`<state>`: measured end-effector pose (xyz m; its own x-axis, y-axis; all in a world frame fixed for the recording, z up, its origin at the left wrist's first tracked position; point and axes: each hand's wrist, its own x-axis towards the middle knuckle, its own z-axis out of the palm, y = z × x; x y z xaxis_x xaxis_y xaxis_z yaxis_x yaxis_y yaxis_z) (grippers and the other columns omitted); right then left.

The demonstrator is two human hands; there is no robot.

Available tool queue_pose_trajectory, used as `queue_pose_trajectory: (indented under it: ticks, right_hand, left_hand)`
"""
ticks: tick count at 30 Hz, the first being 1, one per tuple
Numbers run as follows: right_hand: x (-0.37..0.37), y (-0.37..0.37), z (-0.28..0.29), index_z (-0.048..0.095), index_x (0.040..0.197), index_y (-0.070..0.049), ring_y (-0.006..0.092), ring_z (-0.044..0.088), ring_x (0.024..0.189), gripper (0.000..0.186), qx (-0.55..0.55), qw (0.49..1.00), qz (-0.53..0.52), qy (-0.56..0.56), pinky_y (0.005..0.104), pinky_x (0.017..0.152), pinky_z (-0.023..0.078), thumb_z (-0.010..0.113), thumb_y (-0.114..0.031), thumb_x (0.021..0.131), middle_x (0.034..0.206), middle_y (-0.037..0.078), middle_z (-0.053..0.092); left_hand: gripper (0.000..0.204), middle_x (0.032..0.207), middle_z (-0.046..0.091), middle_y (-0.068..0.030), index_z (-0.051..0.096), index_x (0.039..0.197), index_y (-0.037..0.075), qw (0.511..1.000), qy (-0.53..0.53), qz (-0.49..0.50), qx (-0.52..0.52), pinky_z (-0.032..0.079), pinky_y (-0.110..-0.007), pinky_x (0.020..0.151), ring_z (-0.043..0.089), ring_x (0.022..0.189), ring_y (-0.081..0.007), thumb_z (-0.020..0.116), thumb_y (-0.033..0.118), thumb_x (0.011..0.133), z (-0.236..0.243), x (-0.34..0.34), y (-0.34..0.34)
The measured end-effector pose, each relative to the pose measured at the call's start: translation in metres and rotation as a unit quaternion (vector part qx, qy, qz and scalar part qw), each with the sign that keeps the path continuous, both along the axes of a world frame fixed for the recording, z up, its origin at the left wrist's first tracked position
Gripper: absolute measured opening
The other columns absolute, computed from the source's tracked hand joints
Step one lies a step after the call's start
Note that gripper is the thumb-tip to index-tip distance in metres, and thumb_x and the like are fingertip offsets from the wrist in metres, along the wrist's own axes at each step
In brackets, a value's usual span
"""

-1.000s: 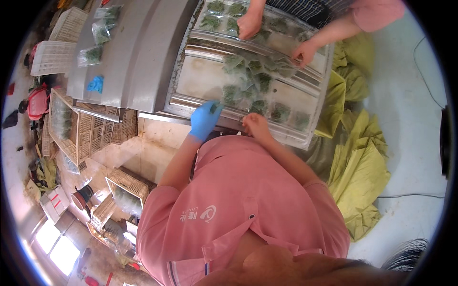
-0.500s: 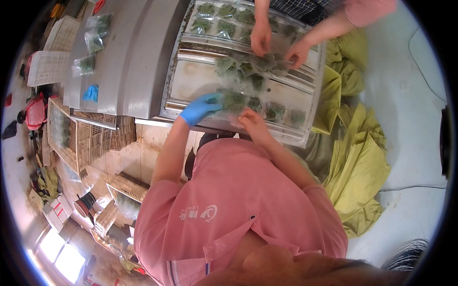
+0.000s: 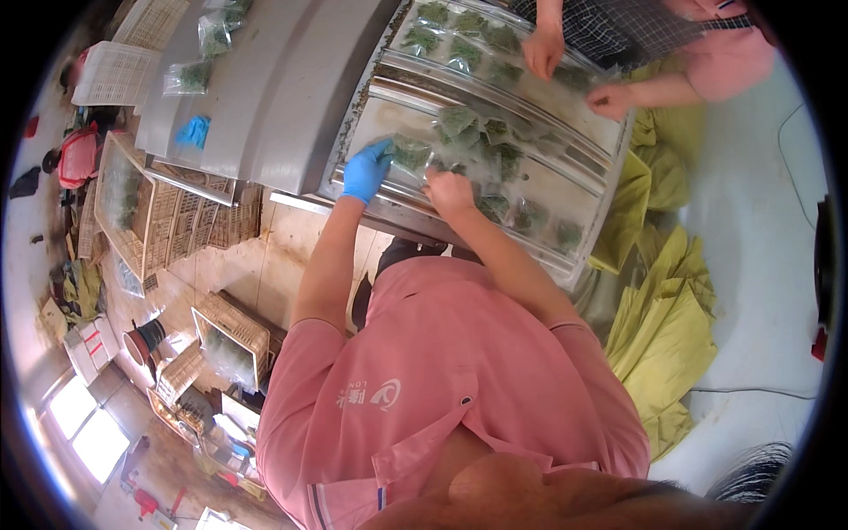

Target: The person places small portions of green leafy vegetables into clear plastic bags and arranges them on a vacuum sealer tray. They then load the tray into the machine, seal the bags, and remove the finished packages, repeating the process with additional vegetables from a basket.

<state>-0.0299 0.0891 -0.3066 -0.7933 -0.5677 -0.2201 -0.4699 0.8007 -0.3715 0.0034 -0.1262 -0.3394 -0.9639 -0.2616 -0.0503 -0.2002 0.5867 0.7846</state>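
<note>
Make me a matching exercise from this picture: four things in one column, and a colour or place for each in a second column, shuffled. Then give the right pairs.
Things:
1. left hand
2. right hand
3. heap of cloth
4. plastic crate

Descriptions:
A. white, at the upper left, beyond the grey machine cover
B. bare, resting on the metal tray among the clear bags of greens
C. yellow, lying on the floor to the right
D. in a blue glove, touching a bag of greens

Pairs: 1-D, 2-B, 3-C, 4-A
</note>
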Motion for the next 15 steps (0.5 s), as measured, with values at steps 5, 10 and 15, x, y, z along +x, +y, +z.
queue_pose_trajectory:
  ticks: [5, 10, 15]
  right_hand:
    - [0.012, 0.014, 0.025, 0.064, 0.087, -0.011, 0.0332, 0.067, 0.079, 0.017, -0.142, 0.984, -0.041, -0.102, 0.0462, 0.071, 0.053, 0.069, -0.025, 0.079, 0.083, 0.013, 0.068]
    - [0.033, 0.011, 0.023, 0.062, 0.087, -0.011, 0.027, 0.066, 0.078, 0.021, -0.23, 0.971, 0.064, 0.003, 0.0404, 0.063, 0.053, 0.072, -0.027, 0.079, 0.086, 0.005, 0.063]
    - [0.045, -0.002, 0.009, 0.061, 0.086, -0.005, 0.0278, 0.065, 0.084, 0.013, -0.135, 0.977, 0.142, 0.087, 0.0387, 0.062, 0.055, 0.063, -0.018, 0.082, 0.094, 0.009, 0.059]
  left_hand:
    - [0.035, 0.112, 0.067, -0.0172, 0.067, 0.119, 0.013, 0.992, -0.059, -0.093, -0.059, 0.052, -0.042, 0.087, 0.066, 0.098, -0.0354, 0.066, 0.02, 0.085, 0.013, 0.004, -0.024]
    - [0.033, 0.105, 0.068, -0.0199, 0.066, 0.118, 0.011, 0.958, -0.154, -0.131, -0.203, 0.053, -0.042, 0.084, 0.067, 0.093, -0.0345, 0.065, 0.022, 0.087, 0.058, -0.016, -0.015]
    - [0.038, 0.096, 0.07, -0.0169, 0.064, 0.12, 0.006, 0.992, -0.055, 0.032, 0.109, 0.054, -0.036, 0.074, 0.068, 0.079, -0.0259, 0.067, 0.027, 0.088, 0.058, -0.039, 0.018]
